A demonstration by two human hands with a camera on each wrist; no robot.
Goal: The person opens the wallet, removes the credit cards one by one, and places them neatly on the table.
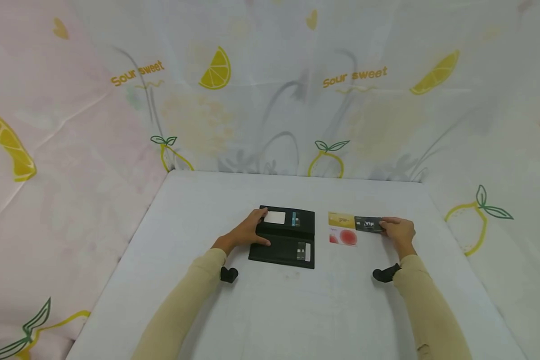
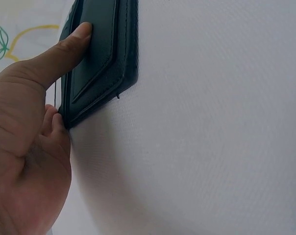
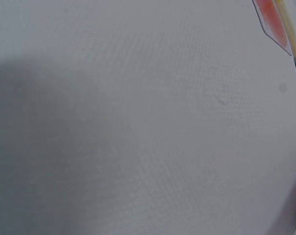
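An unfolded black wallet [image 1: 281, 249] lies on the white table. A white card [image 1: 275, 217] shows in its upper half, and two clear card slots show at its right side. My left hand [image 1: 246, 230] grips the wallet's left edge. In the left wrist view the thumb [image 2: 72, 46] lies across the leather, with the other fingers at the edge. To the right, my right hand [image 1: 400, 234] holds a black card marked "Vip" [image 1: 366, 224] by its right end. Its left end meets a gold card [image 1: 340, 220]. Below the gold one lies a white card with a red circle [image 1: 343, 236].
The white tabletop [image 1: 306, 315] runs back to a hanging cloth [image 1: 270, 100] printed with lemons. More of this cloth hangs at the left and right sides. Each wrist carries a small black camera mount.
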